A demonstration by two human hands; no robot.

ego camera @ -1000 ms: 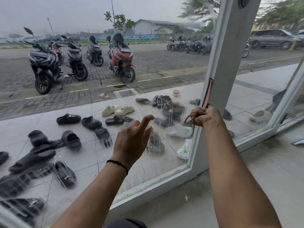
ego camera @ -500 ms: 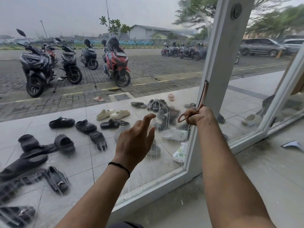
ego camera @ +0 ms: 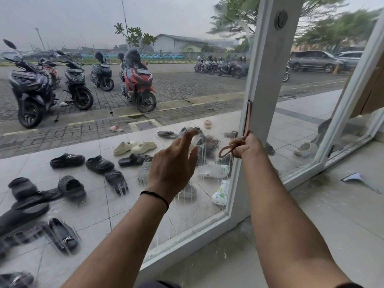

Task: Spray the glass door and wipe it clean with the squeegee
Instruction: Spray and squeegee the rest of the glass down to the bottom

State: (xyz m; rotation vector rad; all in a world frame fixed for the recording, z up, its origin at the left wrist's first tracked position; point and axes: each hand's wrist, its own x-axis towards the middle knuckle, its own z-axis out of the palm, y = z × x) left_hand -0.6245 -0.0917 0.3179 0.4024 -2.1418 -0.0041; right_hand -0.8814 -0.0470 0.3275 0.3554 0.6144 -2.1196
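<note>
Droplets and long runs of liquid cover the lower part of the glass door point(ego camera: 99, 194), thickest toward its bottom edge and bottom right corner, so the spraying looks at least partly done there. The upper glass, judged by how sharply the scooters point(ego camera: 137, 80) outside show through it, carries little or no liquid; whether it was sprayed at all cannot be told.

The right hand point(ego camera: 246, 145) is clenched round the pink handle of the squeegee point(ego camera: 247, 119). Its blade stands upright against the right edge of the pane, tight beside the white door frame point(ego camera: 268, 84), at about mid-height. That placement suggests a wiping stroke in hand or about to start, probably down this edge or across toward the left.

The left hand point(ego camera: 176, 163) is raised before the glass with its forefinger stretched forward. Something pale and see-through sits under that finger, perhaps a small spray bottle, but it is too blurred to name, and whether the hand grasps it cannot be told.

No clearly dry, streak-free band shows in the wet area, so most of the wiping seems still to come, along the bottom edge above all.
</note>
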